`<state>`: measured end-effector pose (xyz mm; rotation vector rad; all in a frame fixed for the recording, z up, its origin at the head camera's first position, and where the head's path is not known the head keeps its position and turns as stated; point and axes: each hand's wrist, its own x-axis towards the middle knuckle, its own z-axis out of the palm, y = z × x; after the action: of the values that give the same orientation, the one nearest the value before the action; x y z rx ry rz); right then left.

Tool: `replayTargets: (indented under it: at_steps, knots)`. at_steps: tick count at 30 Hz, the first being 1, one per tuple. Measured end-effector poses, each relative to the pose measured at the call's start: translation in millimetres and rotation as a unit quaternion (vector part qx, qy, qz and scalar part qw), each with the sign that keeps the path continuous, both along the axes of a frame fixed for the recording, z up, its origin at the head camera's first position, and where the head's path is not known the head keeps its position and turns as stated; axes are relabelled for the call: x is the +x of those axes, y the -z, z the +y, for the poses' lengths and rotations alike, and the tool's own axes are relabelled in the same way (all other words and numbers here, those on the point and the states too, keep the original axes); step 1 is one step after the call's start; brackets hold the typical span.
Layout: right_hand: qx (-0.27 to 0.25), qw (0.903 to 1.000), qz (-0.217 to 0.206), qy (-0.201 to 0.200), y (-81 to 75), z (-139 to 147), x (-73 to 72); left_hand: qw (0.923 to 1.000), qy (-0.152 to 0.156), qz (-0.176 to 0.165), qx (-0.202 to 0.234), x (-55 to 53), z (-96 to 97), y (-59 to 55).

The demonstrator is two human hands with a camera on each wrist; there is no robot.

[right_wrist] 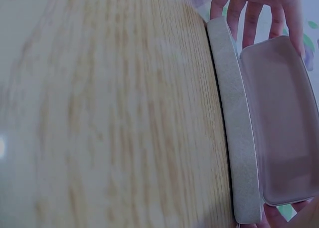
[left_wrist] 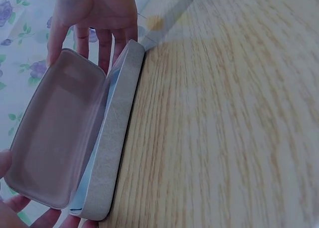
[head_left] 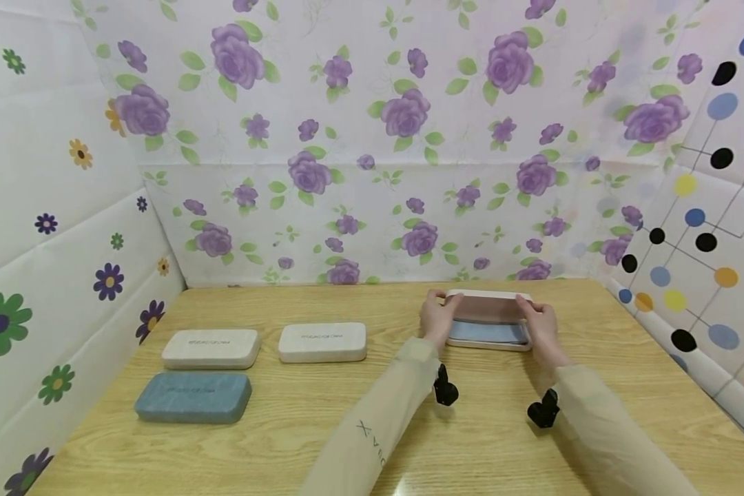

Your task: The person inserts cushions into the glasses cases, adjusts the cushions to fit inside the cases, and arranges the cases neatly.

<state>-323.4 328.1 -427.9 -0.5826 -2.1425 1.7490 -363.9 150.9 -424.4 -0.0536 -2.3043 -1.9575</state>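
Observation:
A cream glasses case (head_left: 490, 346) sits on the table at the right, with its lid raised and a pinkish-brown lining (left_wrist: 55, 128) showing. Inside the base lies a light blue cloth (head_left: 488, 332). My left hand (head_left: 435, 318) holds the case's left end, thumb on the lid's edge and fingers along the side. At the opposite end my right hand (head_left: 542, 329) grips it the same way, its thumb on the lid's upper corner. The wrist views show the base's outer wall (right_wrist: 238, 123) close over the wood, with fingers reaching behind the case.
Two closed cream cases, one farther left (head_left: 211, 349) and one nearer the middle (head_left: 322, 342), lie on the wooden table (head_left: 273, 448). A closed blue case (head_left: 193, 398) is in front of the left one. Patterned cloth walls (head_left: 359, 227) border the table's back and sides.

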Motion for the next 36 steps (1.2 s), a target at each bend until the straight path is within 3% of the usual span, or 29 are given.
replayTargets:
  at_steps: [13, 18, 28, 36]
  knots:
    - [-0.018, 0.9997, 0.009, -0.015, -3.1, 1, -0.1, 0.9997, 0.0, -0.022, -0.012, -3.3, -2.0, -9.6]
    - [-0.043, 0.9988, -0.012, -0.019, -4.4, 5, 2.5, 0.9996, 0.007, -0.028, 0.003, -1.2, -2.0, -10.9]
    - [-0.061, 0.9915, -0.034, -0.109, -8.7, 21, 12.2, 0.9994, 0.019, -0.015, 0.025, 3.1, -1.8, -0.6]
    - [-0.063, 0.9835, -0.056, -0.16, 8.8, 43, -1.8, 0.9976, 0.048, -0.019, 0.045, 1.1, -11.8, 3.1]
